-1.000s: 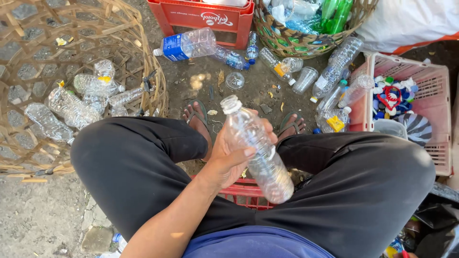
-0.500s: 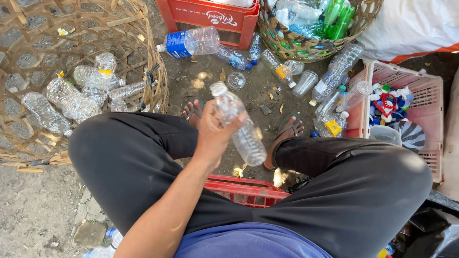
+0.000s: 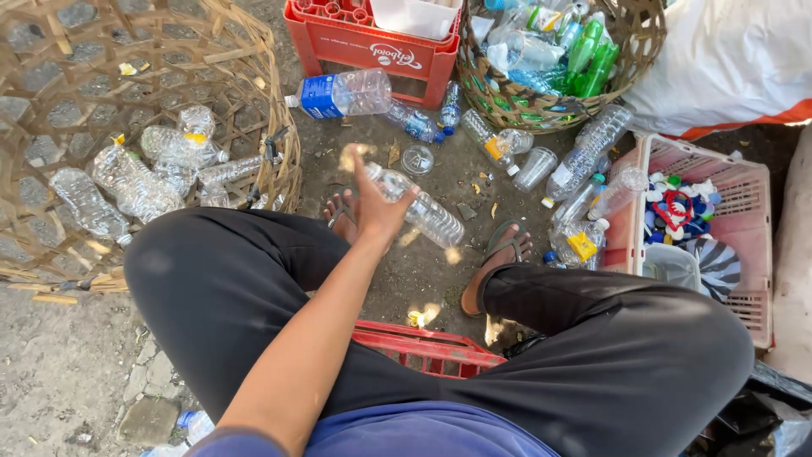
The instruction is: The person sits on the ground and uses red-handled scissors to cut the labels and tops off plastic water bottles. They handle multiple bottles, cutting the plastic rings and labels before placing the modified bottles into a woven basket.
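My left hand [image 3: 376,210] reaches forward over the ground between my feet, its fingers loosely around the neck end of a clear plastic bottle [image 3: 427,216]. The bottle has no label and lies slanted, base pointing down to the right. My thumb sticks up on the left side of it. My right hand is out of view. To the left of the hand stands a large woven basket [image 3: 283,127] holding several crushed clear bottles [image 3: 135,182].
Loose bottles [image 3: 584,169] and a blue-labelled bottle [image 3: 338,93] lie ahead on the dirt. Behind them are a red crate [image 3: 372,55] and a round woven basket [image 3: 630,63] of bottles. A pink basket [image 3: 748,228] of caps stands right. Another red crate [image 3: 423,349] sits under my legs.
My left hand has carried the bottle from above my lap forward and a little left, out over the ground between my feet. The bottle now lies flatter in a looser grip.
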